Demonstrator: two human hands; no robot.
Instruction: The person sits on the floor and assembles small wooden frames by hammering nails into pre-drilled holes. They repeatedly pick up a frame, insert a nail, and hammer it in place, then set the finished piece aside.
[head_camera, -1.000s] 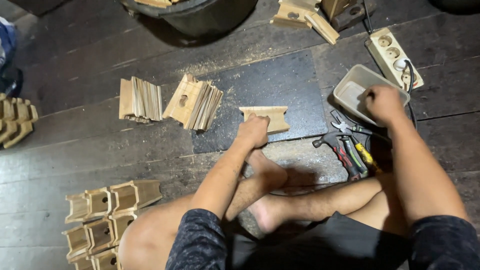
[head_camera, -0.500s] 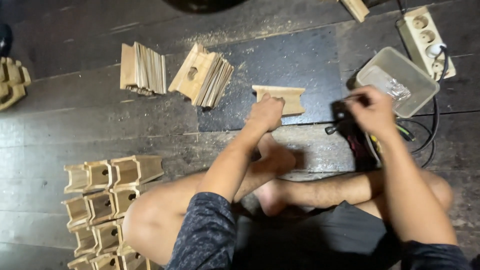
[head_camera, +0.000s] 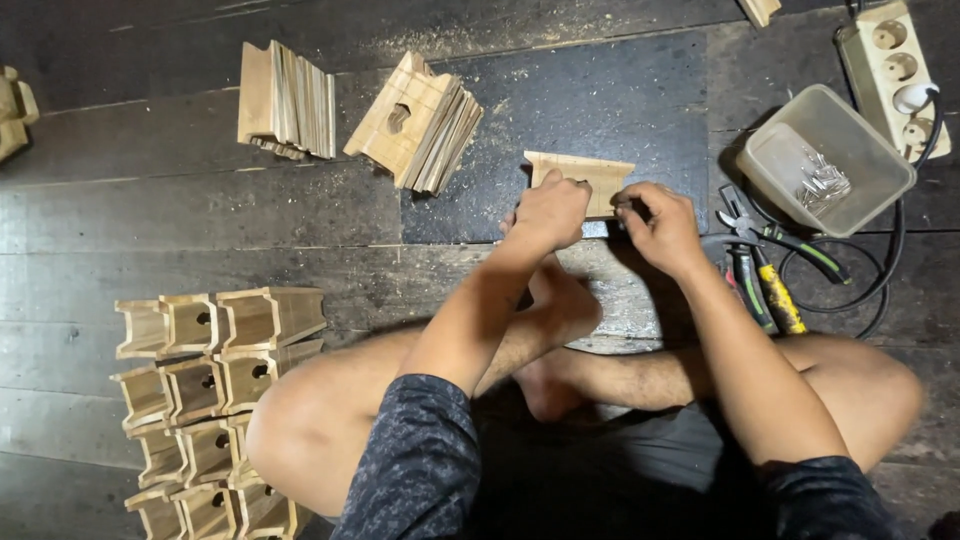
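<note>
Wooden piece (head_camera: 590, 180) lies flat on the dark mat (head_camera: 600, 110) on the floor, long axis running left-right across the view, just ahead of the crossed feet. Left hand (head_camera: 548, 212) curls over its left end, fingers closed on it. Right hand (head_camera: 660, 225) pinches at its right edge (small item there, cannot tell what). Plastic tub (head_camera: 835, 160) of nails and pliers (head_camera: 760, 265) sit to the right.
</note>
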